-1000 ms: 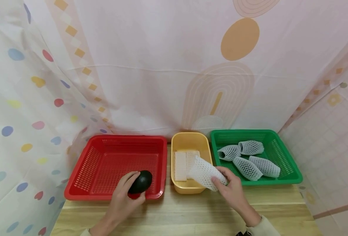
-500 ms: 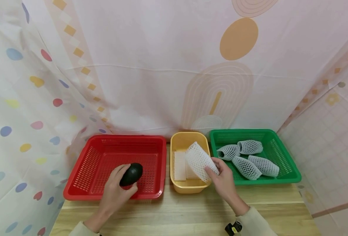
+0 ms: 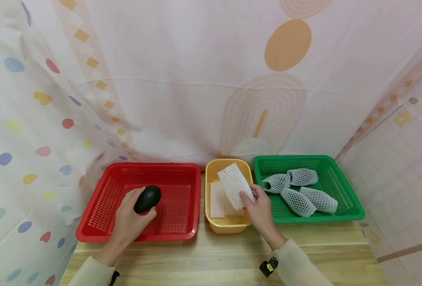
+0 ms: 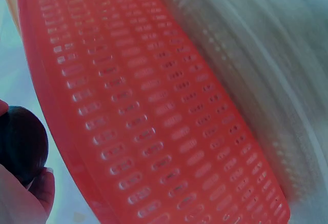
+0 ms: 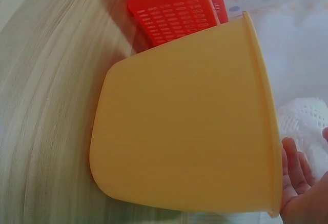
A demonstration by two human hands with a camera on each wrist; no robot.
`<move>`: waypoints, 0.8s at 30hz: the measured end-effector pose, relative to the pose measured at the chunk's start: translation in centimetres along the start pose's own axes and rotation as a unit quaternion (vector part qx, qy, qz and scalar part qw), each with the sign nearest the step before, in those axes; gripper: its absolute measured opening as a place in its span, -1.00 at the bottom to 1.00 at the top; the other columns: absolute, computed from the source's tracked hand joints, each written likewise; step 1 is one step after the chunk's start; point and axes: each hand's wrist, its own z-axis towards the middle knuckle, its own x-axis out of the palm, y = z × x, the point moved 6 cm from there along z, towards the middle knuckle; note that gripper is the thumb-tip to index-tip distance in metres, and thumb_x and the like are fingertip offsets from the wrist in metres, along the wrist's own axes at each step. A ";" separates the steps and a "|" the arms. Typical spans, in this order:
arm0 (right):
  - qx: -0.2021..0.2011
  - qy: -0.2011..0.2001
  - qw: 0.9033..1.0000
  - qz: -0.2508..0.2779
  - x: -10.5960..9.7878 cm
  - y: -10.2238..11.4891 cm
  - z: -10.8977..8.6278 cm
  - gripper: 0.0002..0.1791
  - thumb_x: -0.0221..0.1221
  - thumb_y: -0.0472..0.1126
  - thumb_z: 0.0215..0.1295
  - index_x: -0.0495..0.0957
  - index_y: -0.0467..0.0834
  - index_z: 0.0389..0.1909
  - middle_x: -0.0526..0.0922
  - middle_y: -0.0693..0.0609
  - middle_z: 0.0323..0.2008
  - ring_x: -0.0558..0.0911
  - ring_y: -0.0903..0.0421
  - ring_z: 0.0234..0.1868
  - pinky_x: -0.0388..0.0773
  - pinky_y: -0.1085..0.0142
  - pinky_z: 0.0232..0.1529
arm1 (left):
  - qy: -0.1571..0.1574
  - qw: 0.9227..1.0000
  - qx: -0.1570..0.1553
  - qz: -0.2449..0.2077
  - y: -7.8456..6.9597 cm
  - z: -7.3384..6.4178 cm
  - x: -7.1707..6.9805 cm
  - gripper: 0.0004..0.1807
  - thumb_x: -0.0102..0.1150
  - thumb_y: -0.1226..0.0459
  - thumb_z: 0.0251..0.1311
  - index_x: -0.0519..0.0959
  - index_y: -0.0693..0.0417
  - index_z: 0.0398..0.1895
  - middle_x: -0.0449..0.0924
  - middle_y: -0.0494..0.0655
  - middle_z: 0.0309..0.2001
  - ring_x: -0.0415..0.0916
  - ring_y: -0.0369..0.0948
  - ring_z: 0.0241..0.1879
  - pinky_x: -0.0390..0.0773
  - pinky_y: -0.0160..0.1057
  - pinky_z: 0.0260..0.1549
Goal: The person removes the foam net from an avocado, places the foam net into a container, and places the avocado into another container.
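Note:
My left hand (image 3: 129,216) grips a dark, smooth avocado (image 3: 147,199) above the red basket (image 3: 84,231), thumb on the near side and fingers behind it. In the left wrist view the avocado (image 4: 23,144) shows beside the basket's rim. My right hand (image 3: 261,208) pinches a white foam net sleeve (image 3: 234,184) by its lower end, over the yellow bin (image 3: 228,229). That sleeve looks flat and leans up to the left. Inside the bin lie more flat foam net sleeves (image 3: 216,200), partly hidden under the held one.
On the right, a green basket (image 3: 346,216) contains several foam net sleeves (image 3: 298,201), bulging as if filled. All the containers stand side by side on a wooden table (image 3: 211,262), against a patterned curtain (image 3: 182,119).
My left hand has moved left and a little back with the avocado, farther over the red basket. The right hand has shifted left with the foam net sleeve, now tilted more upright over the bin.

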 end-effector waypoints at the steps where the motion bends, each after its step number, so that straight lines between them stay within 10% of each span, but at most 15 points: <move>1: 0.003 0.000 1.000 0.001 0.2 0.0 0.1 -0.53 0.27 -0.17 0.49 0.50 -0.31 0.29 0.72 -0.22 0.01 0.71 0.01 -0.17 0.74 0.22 -0.28 | -0.002 1.000 -0.005 0.002 0.2 0.2 -0.1 -0.23 0.57 0.50 -0.17 0.57 0.28 0.27 0.58 0.18 0.17 0.56 0.00 0.02 0.27 -0.67 0.02; 14: 0.014 0.017 1.000 -0.003 1.6 -0.1 1.5 -0.51 0.27 -0.17 0.47 0.47 -0.32 0.29 0.70 -0.26 0.00 0.76 -0.13 -0.32 0.75 -0.06 -0.28 | 0.016 0.998 -0.052 0.012 1.4 1.4 0.4 -0.26 0.55 0.45 -0.07 0.55 0.23 0.30 0.58 0.15 0.17 0.56 0.03 0.04 0.40 -0.37 -0.06; 24: -0.028 0.100 0.991 -0.084 2.4 0.6 0.7 -0.59 0.27 -0.15 0.47 0.57 -0.31 0.19 0.69 -0.22 0.10 0.75 -0.12 0.00 0.72 0.05 -0.08 | 0.051 0.996 -0.066 0.018 2.0 1.1 1.0 -0.27 0.55 0.46 -0.03 0.53 0.28 0.30 0.56 0.19 0.18 0.53 0.05 0.06 0.49 -0.11 -0.03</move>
